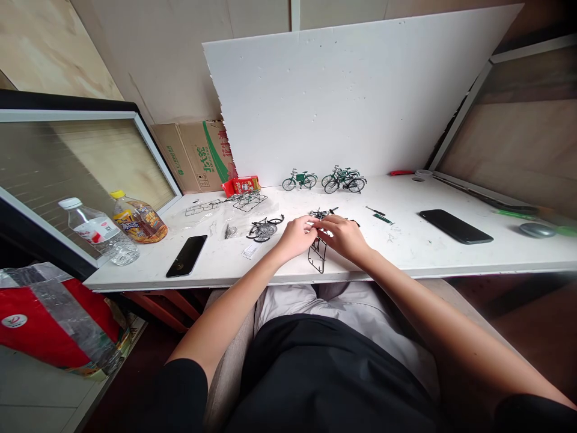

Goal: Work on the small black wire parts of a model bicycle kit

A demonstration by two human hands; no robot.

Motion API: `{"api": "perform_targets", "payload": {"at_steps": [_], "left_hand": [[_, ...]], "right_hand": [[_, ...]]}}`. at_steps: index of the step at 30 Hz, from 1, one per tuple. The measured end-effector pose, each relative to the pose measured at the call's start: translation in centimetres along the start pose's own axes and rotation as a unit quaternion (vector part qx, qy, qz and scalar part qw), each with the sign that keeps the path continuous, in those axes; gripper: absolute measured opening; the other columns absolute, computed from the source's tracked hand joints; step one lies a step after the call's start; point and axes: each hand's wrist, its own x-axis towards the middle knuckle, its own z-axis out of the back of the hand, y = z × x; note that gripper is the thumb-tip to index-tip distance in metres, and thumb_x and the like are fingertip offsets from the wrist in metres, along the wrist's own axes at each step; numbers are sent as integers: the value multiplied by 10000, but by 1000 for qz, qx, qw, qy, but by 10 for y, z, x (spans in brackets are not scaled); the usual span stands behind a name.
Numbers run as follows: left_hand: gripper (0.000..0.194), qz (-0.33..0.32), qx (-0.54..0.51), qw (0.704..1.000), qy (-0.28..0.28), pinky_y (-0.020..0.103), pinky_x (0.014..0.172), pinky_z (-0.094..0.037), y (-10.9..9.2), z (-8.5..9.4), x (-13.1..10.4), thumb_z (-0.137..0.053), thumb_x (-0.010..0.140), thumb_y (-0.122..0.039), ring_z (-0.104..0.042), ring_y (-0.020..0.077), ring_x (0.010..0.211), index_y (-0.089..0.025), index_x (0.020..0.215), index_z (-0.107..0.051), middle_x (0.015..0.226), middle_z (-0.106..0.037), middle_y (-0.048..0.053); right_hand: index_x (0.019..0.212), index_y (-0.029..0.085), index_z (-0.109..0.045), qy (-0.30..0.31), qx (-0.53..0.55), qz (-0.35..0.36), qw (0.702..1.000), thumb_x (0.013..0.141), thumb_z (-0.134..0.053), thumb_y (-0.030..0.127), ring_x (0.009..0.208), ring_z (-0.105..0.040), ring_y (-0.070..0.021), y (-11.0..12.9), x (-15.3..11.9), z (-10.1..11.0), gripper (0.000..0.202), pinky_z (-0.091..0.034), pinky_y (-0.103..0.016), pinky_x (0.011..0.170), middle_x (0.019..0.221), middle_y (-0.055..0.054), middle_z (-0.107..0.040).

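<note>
At the centre of the frame the left hand (296, 236) and right hand (343, 236) meet over the white table (451, 252), fingers pinched together on a small black part; the black parts frame (318, 255) it belongs to hangs below them at the table's front edge. Just left lies a part-built black model bicycle (264, 228). Behind, 3 finished green model bicycles (324, 179) stand against the white foam board (360, 90). A black phone (186, 255) lies lower left, another phone (455, 226) at right, and 2 bottles (117, 228) far left.

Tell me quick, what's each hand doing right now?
Left hand: fingers closed on a small black model part.
Right hand: fingers closed on the same part, above a black parts frame.
</note>
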Motion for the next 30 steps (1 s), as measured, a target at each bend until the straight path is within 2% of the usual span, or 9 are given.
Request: {"api": "perform_targets", "payload": {"at_steps": [6,12,21,30], "left_hand": [[341,-6,16,1000,10,334,982,-609,7,-2,1,-597,897,-110,-760,229,1104,-161,1205,-733,1238,-780,121],[326,-7,28,999,19,339,997,-604,17,-3,5,-602,915,-143,-756,234,1116,-161,1210,-739,1249,-776,129],[325,-22,42,999,22,325,996,-592,30,-8,8,-591,911,-167,-752,204,1047,-179,1203,-733,1217,-782,90],[334,-37,43,998,36,332,990,-594,36,-8,9,-591,907,-180,-753,203,1009,-190,1201,-747,1193,-787,91]], "right_hand": [[1170,175,-804,38,-9,-7,999,1021,-598,205,786,-658,-218,2,-1,1,256,-430,-302,679,922,-104,-762],[1198,164,-794,40,-11,-1,999,1018,-611,202,794,-665,-216,-1,-3,-3,260,-420,-298,682,938,-109,-765],[1198,165,-794,42,15,-2,999,998,-594,175,845,-702,-247,-3,-5,-6,283,-486,-329,737,1014,-130,-789],[1183,161,-807,75,15,-1,997,992,-621,170,807,-737,-253,-6,-2,-5,267,-500,-325,742,995,-122,-815]]}}
